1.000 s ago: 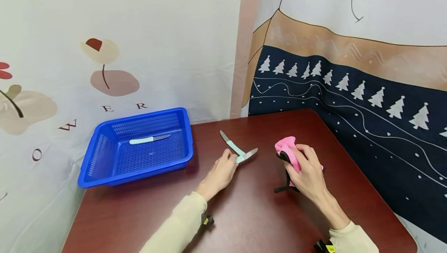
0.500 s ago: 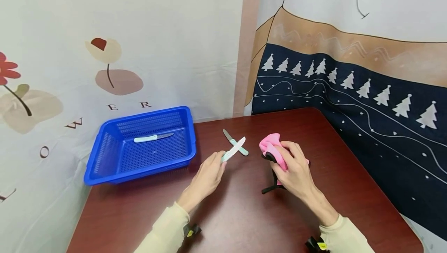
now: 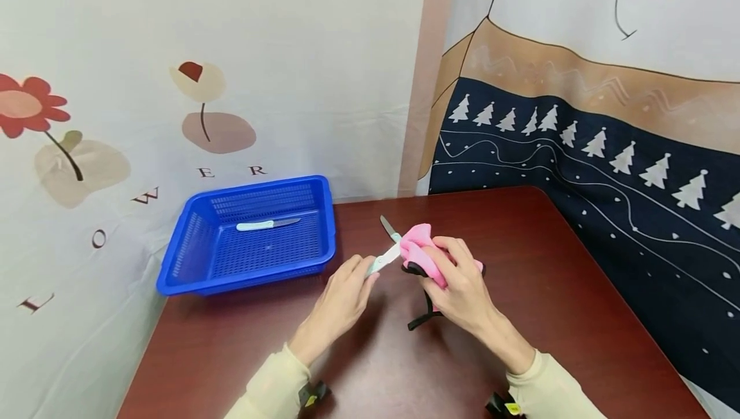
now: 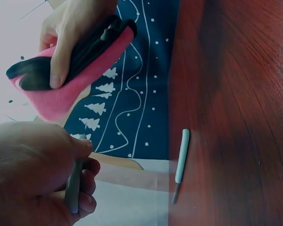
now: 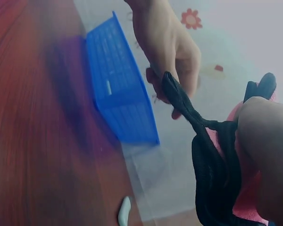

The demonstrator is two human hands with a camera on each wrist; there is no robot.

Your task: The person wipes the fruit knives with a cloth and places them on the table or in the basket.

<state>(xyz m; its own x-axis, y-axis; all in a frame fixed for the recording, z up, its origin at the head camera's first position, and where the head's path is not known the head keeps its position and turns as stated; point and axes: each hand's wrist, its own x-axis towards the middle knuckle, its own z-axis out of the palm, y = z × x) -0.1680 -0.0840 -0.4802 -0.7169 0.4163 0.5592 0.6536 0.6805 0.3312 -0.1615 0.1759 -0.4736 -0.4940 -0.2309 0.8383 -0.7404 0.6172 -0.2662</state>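
Observation:
My left hand [image 3: 342, 294] grips a small knife by its pale green handle [image 4: 74, 186], the blade [image 3: 388, 256] angled up and to the right. In my right hand [image 3: 462, 284] is a bunched pink cloth with black edging [image 3: 417, 245]. The cloth overlaps the tip of that blade in the head view. A second pale-handled knife [image 4: 183, 155] lies on the table, partly hidden behind the cloth in the head view. Another knife [image 3: 255, 225] lies in the blue basket [image 3: 332, 226], left of my hands.
The dark red wooden table [image 3: 555, 316] runs to a rounded far right corner. A pale printed curtain [image 3: 312, 85] hangs behind the basket, and a navy one with white trees [image 3: 584, 175] hangs along the right side. A black strap end [image 3: 420, 322] dangles below the cloth.
My left hand has lifted the knife from beside the other one on the table and drawn it back. The right hand has carried the cloth left, up to the blade.

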